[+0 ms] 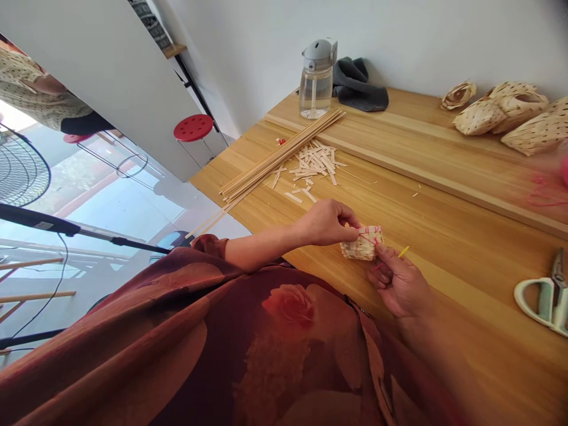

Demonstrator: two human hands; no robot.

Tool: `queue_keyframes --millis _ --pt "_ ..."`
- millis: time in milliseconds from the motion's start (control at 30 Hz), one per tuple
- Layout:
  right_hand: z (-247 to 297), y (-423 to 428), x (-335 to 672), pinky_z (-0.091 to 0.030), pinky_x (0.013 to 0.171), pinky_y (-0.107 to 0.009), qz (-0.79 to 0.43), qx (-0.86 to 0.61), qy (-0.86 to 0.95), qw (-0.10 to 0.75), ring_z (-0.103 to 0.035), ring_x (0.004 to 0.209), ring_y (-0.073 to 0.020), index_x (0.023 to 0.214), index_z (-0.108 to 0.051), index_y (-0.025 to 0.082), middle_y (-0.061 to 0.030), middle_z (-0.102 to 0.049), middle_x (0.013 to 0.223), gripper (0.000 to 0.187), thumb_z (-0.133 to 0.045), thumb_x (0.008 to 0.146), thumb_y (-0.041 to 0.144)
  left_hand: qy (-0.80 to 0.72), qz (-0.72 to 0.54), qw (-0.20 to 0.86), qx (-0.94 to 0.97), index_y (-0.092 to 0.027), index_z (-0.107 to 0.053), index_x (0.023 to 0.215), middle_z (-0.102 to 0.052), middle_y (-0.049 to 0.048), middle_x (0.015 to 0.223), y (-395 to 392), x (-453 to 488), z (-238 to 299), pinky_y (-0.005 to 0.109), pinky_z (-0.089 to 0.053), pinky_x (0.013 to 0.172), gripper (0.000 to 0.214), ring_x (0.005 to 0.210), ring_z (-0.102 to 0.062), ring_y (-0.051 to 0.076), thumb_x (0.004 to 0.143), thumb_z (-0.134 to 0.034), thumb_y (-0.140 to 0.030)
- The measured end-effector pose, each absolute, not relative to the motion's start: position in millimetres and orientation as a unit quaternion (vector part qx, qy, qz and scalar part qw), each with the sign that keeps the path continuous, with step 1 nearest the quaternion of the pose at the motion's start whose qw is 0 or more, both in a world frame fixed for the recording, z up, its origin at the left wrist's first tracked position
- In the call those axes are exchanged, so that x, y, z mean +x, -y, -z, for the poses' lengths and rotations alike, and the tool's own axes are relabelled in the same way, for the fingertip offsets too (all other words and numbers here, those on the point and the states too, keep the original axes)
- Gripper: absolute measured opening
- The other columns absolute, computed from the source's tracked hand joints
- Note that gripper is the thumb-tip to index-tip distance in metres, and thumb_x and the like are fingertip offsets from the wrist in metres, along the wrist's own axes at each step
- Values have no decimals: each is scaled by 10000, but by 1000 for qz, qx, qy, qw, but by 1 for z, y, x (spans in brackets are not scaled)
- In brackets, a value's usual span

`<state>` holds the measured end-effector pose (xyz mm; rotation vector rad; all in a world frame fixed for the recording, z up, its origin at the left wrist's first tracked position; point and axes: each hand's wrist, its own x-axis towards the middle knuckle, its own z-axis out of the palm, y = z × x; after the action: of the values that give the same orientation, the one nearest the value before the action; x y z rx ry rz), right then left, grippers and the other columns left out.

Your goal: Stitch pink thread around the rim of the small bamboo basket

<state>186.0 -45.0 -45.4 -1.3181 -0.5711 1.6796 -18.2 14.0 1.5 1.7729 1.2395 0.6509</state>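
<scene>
A small woven bamboo piece [361, 245] is gripped by the left hand [326, 223] and the right hand [397, 283] near the edge of the wooden table [465, 266]; it is tied with pink thread [369, 238], its strip ends not yet trimmed.

A small woven bamboo piece [358, 245], pale and roughly square, has uneven strip ends and pink thread [369, 238] crossing its top.
</scene>
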Motion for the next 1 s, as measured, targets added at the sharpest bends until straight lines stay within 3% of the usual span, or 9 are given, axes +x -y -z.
queue_keyframes --millis 100,267,533,700,1000 --pt "48 46 187 -211 373 -182 -674 -537 238 447 -232 422 -28 586 -431 207 105 -281 481 684 -1023 487 535 -474 -291 408 724 -139 -834 840 -732 15 772 -12 -17 4 223 -437 665 177 707 -594 102 755 -717 -241" --pt "47 48 193 -182 370 -187 -662 -546 263 441 -216 413 -18 572 -441 199 102 -288 492 685 -1018 492 559 -471 -293 474 683 -103 -833 904 -772 35 781 -6 -14 6 212 -470 671 243 720 -643 112 756 -672 -207" --pt "42 52 206 -178 373 -190 -654 -553 295 424 -243 417 -27 540 -447 195 92 -282 498 651 -1013 530 517 -471 -311 505 653 -102 -821 840 -749 29 742 -4 -10 9 189 -467 636 199 696 -623 103 700 -739 -218" --pt "48 52 246 -199 362 -207 -625 -570 305 437 -235 410 -40 480 -351 192 77 -266 477 710 -976 585 512 -504 -311 500 632 -109 -789 785 -711 13 694 -9 -18 6 188 -423 593 156 649 -585 88 704 -708 -216" --pt "54 64 287 -222 383 -208 -574 -604 325 447 -305 419 -31 507 -507 169 41 -405 501 607 -1028 508 481 -496 -307 465 666 -100 -793 816 -714 21 708 -12 -17 7 207 -413 594 187 646 -574 92 721 -740 -252"
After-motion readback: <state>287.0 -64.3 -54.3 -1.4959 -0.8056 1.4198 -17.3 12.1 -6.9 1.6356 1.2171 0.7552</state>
